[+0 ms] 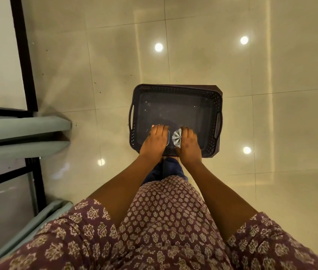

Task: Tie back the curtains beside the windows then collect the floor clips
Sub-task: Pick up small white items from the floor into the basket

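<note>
A dark plastic basket (215,106) with side handles stands on the tiled floor right in front of me. Both my hands are inside its near end. My right hand (190,143) grips a clear faceted crystal clip (176,137), which shows at the hand's left side. My left hand (155,140) curls down over another clip (168,138). Only a thin grey-blue edge of that clip shows beside the palm. The two hands are close together, almost touching. Pale green curtain folds (27,126) lie along the left by the dark window frame (24,55).
Glossy cream floor tiles (271,191) surround the basket and reflect several ceiling lights. The window's glass and black frame run down the left edge. More green curtain (54,211) hangs at the lower left beside my patterned dress.
</note>
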